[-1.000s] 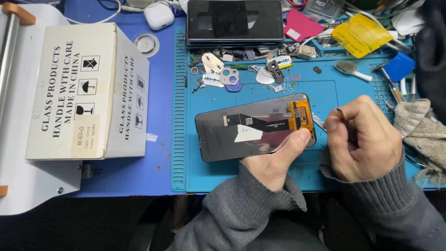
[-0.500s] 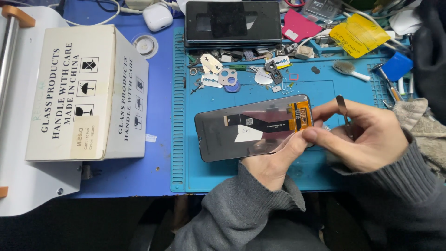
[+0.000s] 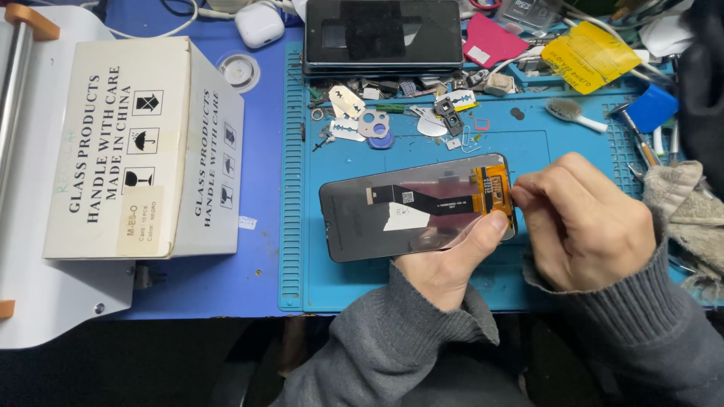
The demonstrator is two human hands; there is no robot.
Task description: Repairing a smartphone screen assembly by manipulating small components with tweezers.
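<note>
Here the left hand [image 3: 445, 260] holds a phone screen panel [image 3: 418, 207] from below, back side up, so the inside parts can be seen. Its thumb presses on the near edge of the panel and the other fingers are hidden under it, so the panel sits a little off the blue work mat [image 3: 339, 279] and does not slide.

The right hand [image 3: 581, 222] is just to the right of the panel. Its fingers are curled and pressed together at the tips, touching the orange flex strip [image 3: 492, 192] at the panel's right end. I cannot tell if it pinches a small tool or only the strip, because the fingers hide it.

A black ribbon cable [image 3: 426, 202] runs across the panel toward the left, away from the right hand.

Past both hands, farther up the mat, lie small loose parts [image 3: 392, 120] and a dark phone [image 3: 383, 34], close enough to grab. Far to the left of the left hand stands a white cardboard box [image 3: 143, 143]. To the right of the right hand lies a grey cloth [image 3: 690, 211].
</note>
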